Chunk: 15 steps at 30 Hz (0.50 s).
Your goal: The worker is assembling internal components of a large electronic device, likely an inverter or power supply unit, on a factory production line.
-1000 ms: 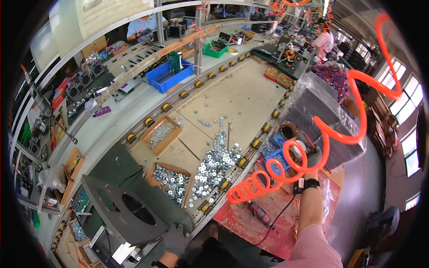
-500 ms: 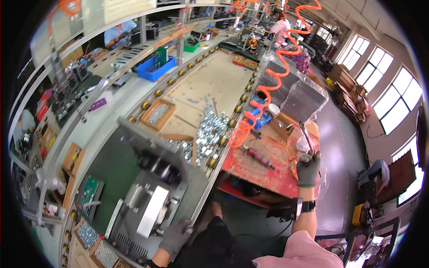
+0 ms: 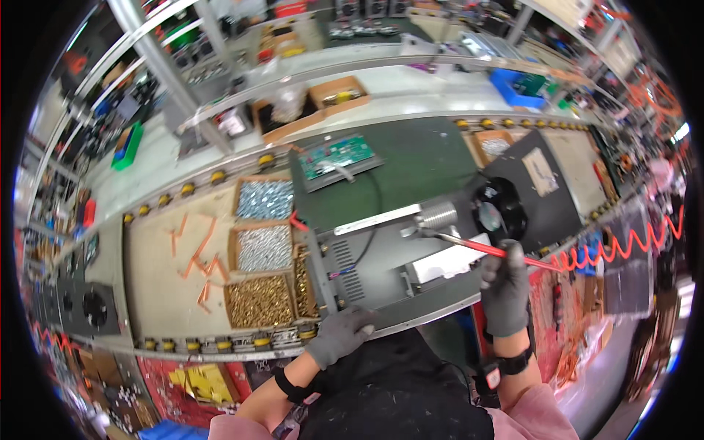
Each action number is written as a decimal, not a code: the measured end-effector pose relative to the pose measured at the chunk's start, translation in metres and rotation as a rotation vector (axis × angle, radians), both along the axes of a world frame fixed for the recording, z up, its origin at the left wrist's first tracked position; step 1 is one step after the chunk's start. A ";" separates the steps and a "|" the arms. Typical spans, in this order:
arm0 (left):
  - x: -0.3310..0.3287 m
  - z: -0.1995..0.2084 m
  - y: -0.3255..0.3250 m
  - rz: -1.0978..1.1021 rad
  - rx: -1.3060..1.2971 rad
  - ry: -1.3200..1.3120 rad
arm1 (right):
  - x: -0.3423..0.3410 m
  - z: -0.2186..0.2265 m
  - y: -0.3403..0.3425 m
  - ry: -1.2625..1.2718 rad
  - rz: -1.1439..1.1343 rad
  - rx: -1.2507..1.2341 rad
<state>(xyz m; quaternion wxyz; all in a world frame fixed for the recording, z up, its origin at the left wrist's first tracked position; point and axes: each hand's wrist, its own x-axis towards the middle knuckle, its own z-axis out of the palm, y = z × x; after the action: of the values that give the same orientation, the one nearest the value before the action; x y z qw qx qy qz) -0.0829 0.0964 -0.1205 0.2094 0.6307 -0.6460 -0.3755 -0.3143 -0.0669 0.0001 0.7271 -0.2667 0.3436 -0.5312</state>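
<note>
My right hand [image 3: 504, 292], in a grey glove, is closed round a long red-handled wrench-like tool [image 3: 475, 245]. Its metal head reaches to a silver cylindrical part [image 3: 438, 215] in the grey metal case [image 3: 381, 282]; I cannot tell whether they touch. My left hand [image 3: 342, 336], also gloved, is at the near left corner of the case with its fingers curled over the front edge. Inside the case lies a white block-shaped part [image 3: 449, 262]. A raised dark panel with a round black fan-like part [image 3: 500, 209] stands at its right.
Left of the case are cardboard boxes of silver screws [image 3: 264, 248] and brass-coloured fasteners [image 3: 258, 301]. A green circuit board [image 3: 336, 155] lies behind it. Yellow-wheeled roller rails [image 3: 218, 177] border the line. An orange coiled hose [image 3: 627, 249] hangs at the right.
My view has swung left toward the case. The right hand has brought the tool from above the red bench to over the case. My left hand remains at the case's edge.
</note>
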 end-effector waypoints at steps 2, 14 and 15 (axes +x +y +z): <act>0.011 -0.002 0.020 0.113 0.049 0.013 | 0.038 -0.021 -0.015 0.408 0.099 -0.202; 0.060 0.000 0.089 0.724 0.119 0.038 | 0.133 -0.071 -0.039 0.682 0.477 -0.434; 0.073 0.001 0.094 0.733 0.149 0.019 | 0.132 -0.069 -0.038 0.772 0.463 -0.370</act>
<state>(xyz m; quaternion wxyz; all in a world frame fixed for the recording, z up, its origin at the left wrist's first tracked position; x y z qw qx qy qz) -0.0102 0.1903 -0.1199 0.2893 0.8302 -0.3462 -0.3274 -0.1821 -0.1051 -0.0692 0.5859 -0.6386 0.4195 -0.2701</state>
